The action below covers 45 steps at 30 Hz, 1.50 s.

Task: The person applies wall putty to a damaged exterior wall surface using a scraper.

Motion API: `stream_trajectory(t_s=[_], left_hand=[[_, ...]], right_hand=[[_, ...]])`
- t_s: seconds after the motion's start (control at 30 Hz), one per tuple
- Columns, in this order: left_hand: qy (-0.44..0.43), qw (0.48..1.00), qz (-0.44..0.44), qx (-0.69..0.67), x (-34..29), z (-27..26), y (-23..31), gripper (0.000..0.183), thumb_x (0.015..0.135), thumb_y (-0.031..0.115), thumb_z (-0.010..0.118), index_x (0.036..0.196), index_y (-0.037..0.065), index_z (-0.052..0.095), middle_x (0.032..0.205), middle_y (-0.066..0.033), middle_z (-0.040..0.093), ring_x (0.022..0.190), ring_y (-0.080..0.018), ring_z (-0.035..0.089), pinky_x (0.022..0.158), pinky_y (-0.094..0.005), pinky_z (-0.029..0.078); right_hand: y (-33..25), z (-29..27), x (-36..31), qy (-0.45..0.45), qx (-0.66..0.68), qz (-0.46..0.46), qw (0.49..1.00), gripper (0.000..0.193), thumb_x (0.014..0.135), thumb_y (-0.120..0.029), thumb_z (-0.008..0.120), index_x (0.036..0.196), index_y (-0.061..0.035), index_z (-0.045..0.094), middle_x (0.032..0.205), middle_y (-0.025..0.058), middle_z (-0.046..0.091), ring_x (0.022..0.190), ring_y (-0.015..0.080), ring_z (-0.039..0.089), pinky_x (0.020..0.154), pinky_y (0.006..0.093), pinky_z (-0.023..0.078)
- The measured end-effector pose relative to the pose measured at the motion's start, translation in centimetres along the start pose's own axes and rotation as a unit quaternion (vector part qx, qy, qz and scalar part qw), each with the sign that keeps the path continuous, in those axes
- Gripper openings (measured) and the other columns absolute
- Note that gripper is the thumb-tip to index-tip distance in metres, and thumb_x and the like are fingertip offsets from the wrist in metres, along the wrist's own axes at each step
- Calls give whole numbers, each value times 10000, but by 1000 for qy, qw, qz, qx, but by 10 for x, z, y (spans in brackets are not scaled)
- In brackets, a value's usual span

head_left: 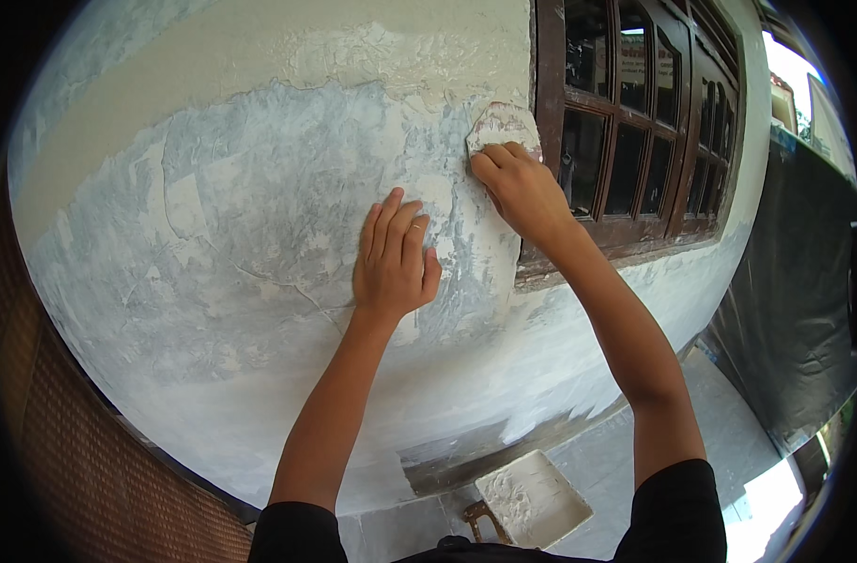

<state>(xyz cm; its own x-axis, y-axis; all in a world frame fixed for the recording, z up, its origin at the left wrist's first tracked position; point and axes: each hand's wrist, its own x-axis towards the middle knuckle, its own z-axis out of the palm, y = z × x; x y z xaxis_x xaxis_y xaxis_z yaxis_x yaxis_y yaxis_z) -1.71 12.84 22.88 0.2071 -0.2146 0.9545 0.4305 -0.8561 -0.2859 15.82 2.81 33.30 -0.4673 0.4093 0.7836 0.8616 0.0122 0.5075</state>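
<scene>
My right hand is closed on a putty-smeared scraper, a flat blade with cut corners. It lies against the wall right beside the window's left frame edge. Lower and to the left, my left hand rests on the wall with its fingers stretched upward and nothing in it. The wall is patchy grey and white, with a thicker cream coat of putty along the top. Thin ridges and smears of putty show around both hands.
A brown wooden window with glass panes fills the upper right. Below stands a shallow white tray of putty beside a small brown stool. Woven matting borders the lower left, and a dark sheet hangs at the right.
</scene>
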Motion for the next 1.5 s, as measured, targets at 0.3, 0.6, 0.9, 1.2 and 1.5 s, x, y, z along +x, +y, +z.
stream_trajectory(t_s=[0.3, 0.6, 0.9, 1.2, 1.5], left_hand=[[-2, 1000, 4, 9, -4, 0, 0, 350, 812, 134, 533, 1136, 2, 527, 1233, -172, 549, 1306, -371, 447, 1113, -519, 295], [-4, 1000, 4, 0, -3, 1, 0, 346, 815, 141, 528, 1134, 5, 532, 1236, -170, 552, 1302, -367, 456, 1110, -520, 299], [-2, 1000, 1, 0, -5, 1, 0, 341, 814, 141, 528, 1126, 4, 540, 1236, -165, 556, 1313, -355, 448, 1117, -512, 296], [2, 1000, 0, 20, -3, -3, 0, 344, 798, 150, 525, 1103, -2, 567, 1228, -154, 568, 1306, -331, 459, 1139, -470, 289], [-2, 1000, 0, 3, -4, -1, 2, 335, 809, 132, 534, 1119, 5, 542, 1227, -168, 559, 1304, -358, 456, 1117, -508, 296]], right_hand=[[-1, -68, -18, 118, 50, 63, 990, 227, 725, 34, 664, 930, -32, 592, 852, 90, 558, 799, 257, 573, 666, 350, 508], [56, -79, 40, 183, 346, 203, 898, 129, 898, -56, 584, 1013, 2, 593, 818, 64, 636, 736, 140, 594, 683, 284, 490], [57, -45, 70, 74, 515, 327, 789, 194, 947, -60, 524, 1112, 14, 593, 910, 51, 636, 824, 124, 608, 713, 257, 495], [78, -46, 55, 158, 538, 332, 758, 205, 893, -41, 542, 1071, 29, 617, 868, 74, 640, 680, 140, 623, 526, 277, 508], [89, -41, 62, 156, 482, 380, 774, 231, 910, -59, 526, 1108, 8, 623, 913, 54, 655, 816, 134, 615, 737, 268, 476]])
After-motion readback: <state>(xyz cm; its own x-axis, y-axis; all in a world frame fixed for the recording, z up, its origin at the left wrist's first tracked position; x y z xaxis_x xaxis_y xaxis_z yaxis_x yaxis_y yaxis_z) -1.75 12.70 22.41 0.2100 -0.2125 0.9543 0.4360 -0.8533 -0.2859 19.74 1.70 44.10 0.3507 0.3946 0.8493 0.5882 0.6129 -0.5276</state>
